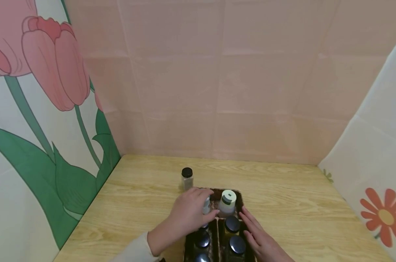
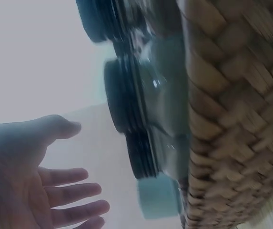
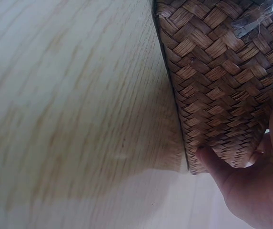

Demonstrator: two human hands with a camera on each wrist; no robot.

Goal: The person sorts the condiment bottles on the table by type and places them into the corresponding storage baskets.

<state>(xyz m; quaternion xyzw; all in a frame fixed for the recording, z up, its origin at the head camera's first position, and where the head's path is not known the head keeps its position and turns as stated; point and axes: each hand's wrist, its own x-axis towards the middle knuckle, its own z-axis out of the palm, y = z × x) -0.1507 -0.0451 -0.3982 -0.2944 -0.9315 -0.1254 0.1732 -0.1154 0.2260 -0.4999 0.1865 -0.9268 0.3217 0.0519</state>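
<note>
A woven basket (image 2: pixel 236 109) with compartments holds several jars with dark lids. My left hand (image 1: pixel 191 207) is over its back left compartment, thumb and fingers spread apart. Between them in the head view shows part of a pale container (image 1: pixel 206 205), mostly hidden by the hand. The left wrist view shows that hand's fingers extended, with nothing in them, beside the dark lids (image 2: pixel 122 95). A bottle with a pale cap (image 1: pixel 228 198) stands in the back right compartment. My right hand (image 1: pixel 261 238) lies along the basket's right side, its fingertips touching the woven wall (image 3: pixel 222 90).
Behind the basket's back left corner, a small clear jar with a black lid (image 1: pixel 187 178) stands on the wood-grain table (image 1: pixel 283 193). A pink cloth (image 1: pixel 217 83) hangs behind the table, with flower-printed cloths at both sides.
</note>
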